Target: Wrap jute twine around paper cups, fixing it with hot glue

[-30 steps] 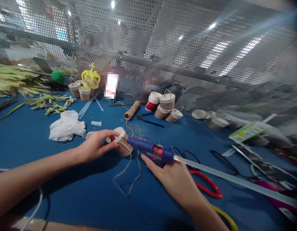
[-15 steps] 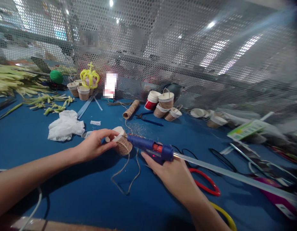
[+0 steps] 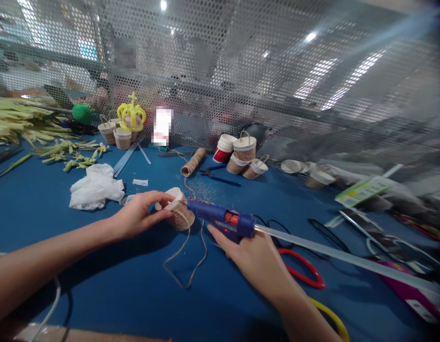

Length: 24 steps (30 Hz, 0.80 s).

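My left hand (image 3: 147, 213) pinches the white rim of a small paper cup (image 3: 182, 217) wrapped in twine, which lies tilted on its side. In my right hand (image 3: 246, 251) is a blue glue gun (image 3: 220, 217), with a long clear glue stick (image 3: 312, 244) running out of its back. The gun's nozzle meets the cup just below the rim, at the twine. From the cup a loose loop of twine (image 3: 186, 286) hangs onto the blue table and leads back to a twine roll (image 3: 193, 162). The trigger fingers are mostly hidden behind the gun.
Behind the roll lie blue-handled pliers (image 3: 222, 180), with several twine-wrapped cups (image 3: 244, 149) beside them. A crumpled white cloth (image 3: 95, 186) is at left, near dried husks (image 3: 23, 118) and a yellow crown (image 3: 132, 114). Red handles (image 3: 305, 280) sit right of my wrist. A perforated metal screen (image 3: 213, 61) stands behind.
The view has shifted very slightly. Both hands, the cup and the glue gun keep the same positions relative to one another.
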### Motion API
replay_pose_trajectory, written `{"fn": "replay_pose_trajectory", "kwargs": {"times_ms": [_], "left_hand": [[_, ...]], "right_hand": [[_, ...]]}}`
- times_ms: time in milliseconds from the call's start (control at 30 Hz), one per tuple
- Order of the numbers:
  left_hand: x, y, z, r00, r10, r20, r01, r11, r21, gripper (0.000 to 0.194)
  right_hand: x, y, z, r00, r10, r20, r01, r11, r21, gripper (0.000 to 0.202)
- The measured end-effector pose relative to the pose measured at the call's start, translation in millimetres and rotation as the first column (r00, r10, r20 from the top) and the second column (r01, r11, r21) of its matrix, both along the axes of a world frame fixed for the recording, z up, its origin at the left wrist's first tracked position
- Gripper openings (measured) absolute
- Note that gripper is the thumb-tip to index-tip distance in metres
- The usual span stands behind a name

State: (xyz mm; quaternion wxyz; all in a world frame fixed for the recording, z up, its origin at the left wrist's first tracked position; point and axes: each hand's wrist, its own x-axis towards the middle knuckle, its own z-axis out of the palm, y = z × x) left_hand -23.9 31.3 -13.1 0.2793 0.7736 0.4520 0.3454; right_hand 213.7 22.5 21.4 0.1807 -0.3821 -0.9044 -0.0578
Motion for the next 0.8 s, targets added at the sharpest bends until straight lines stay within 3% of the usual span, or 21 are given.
{"fn": "replay_pose_trajectory", "kwargs": {"times_ms": [600,800], "left_hand": [[0.4,0.2,1.0,1.000,0.004,-0.013,-0.004,1.000,0.007,0.026],[-0.8,1.2,-2.6,1.000,0.012,0.000,-0.012,1.000,0.016,0.026]], "right_hand": [[0.9,-2.7,0.7,0.994,0.004,-0.106,-0.007,1.000,-0.028,0.024],[-2.1,-4.5,1.1,0.999,0.007,0.047,-0.010,0.999,0.047,0.028]]}}
